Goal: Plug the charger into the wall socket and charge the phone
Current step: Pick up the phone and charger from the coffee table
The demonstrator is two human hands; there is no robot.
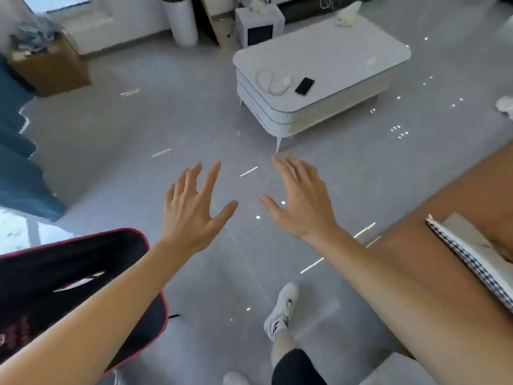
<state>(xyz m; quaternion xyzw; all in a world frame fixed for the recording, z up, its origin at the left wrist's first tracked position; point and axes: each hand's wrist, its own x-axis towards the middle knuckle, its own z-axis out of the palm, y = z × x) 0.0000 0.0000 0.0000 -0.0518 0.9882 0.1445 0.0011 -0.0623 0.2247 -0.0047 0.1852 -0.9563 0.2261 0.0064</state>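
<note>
- Phone [304, 86], black and face up, lies flat on the white table [347, 59], near the table's front-left corner.
- Charger [286, 80], white, sits just left of the phone on the same table, with its cable [268, 79] coiled in loose loops further left; charger and phone look apart, not touching.
- A crumpled white thing [348, 13] lies at the table's far edge; too blurred to tell what it is.
- Behind the table stand a small white box with a dark front [259, 26] and a tall white planter [181, 22].
- Nearer than the table, over the grey floor [138, 129], both hands are held out, well apart from the phone.
- Left hand [191, 209]: open, fingers spread, palm down, holding nothing.
- Right hand [301, 204]: open likewise, fingers spread, empty.
- Below the hands, a white shoe [281, 309] is on the floor.
- A black chair with red trim [69, 287] is on the near left of the table, a brown surface [444, 218] on the near right.
</note>
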